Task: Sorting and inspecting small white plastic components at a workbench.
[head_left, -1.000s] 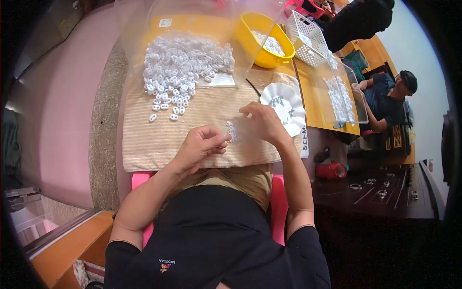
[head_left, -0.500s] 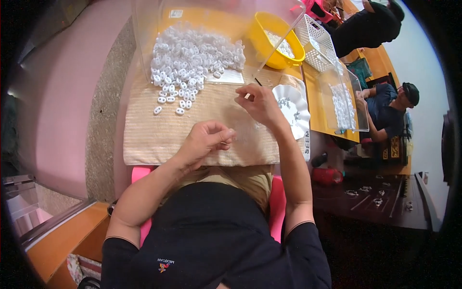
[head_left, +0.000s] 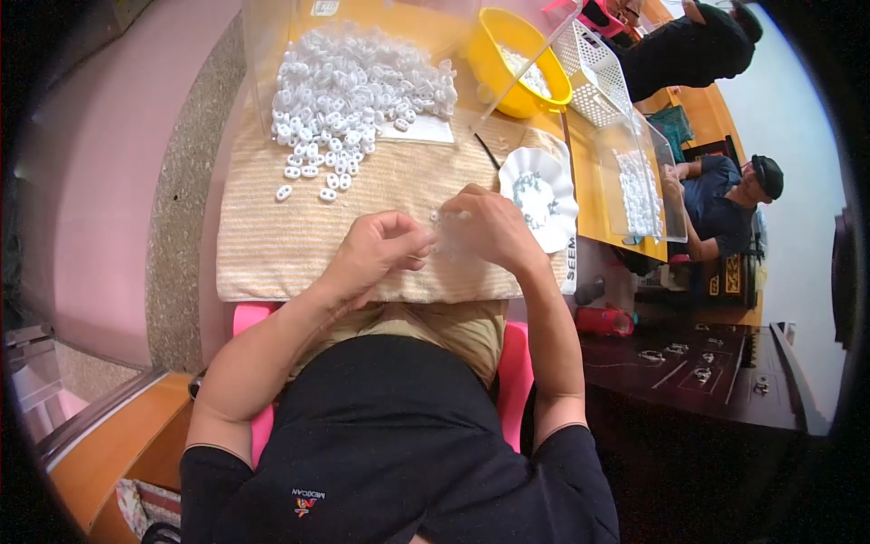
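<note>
My left hand point(head_left: 376, 252) is held above a striped beige towel point(head_left: 272, 258), thumb and fingers pinched together. A small pale bit shows at its fingertips, too small to name. Close beside it on the right, my right hand point(head_left: 494, 231) is bent downward and its fingers are smeared by motion. A heap of white oval pieces with two holes each point(head_left: 349, 91) lies beyond my left hand, some of them loose on the towel. Just past my right hand stands a white fluted dish point(head_left: 564, 186) with small grey and white parts in it.
A thin black stick point(head_left: 488, 152) lies by the dish. Clear plastic panels point(head_left: 263, 82) flank the heap. Behind are a yellow basin point(head_left: 489, 63) and a white perforated basket point(head_left: 598, 91). At right, a person in a dark cap point(head_left: 725, 195) works at a clear box point(head_left: 671, 195).
My right hand has come down and left, away from the dish, to beside my left hand. My left hand keeps its pinch. The whole view has shifted slightly.
</note>
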Demonstrator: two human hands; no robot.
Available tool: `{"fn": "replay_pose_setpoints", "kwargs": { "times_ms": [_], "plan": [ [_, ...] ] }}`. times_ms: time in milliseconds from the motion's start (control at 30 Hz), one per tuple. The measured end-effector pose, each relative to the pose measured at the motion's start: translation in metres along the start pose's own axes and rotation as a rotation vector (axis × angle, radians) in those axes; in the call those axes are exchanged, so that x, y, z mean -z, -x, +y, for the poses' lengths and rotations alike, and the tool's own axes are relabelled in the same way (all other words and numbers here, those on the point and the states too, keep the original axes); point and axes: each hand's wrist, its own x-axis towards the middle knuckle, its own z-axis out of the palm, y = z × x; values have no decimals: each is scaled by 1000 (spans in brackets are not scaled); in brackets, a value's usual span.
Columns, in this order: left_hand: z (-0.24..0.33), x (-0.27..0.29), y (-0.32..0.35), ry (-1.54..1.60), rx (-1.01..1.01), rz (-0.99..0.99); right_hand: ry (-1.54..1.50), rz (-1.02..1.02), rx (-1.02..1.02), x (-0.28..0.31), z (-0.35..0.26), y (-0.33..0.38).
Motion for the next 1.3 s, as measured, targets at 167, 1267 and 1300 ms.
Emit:
{"fn": "replay_pose_setpoints", "kwargs": {
  "times_ms": [167, 1267, 1300],
  "plan": [
    [7, -7, 4, 18, -7, 19, 23, -8, -46, -3, -7, -3],
    [1, -10, 2, 92, -141, 83, -1103, 153, 36, -38, -22, 22],
    [2, -10, 2, 104, -136, 72, -1160, 177, 14, -40, -22, 21]
  ]
}}
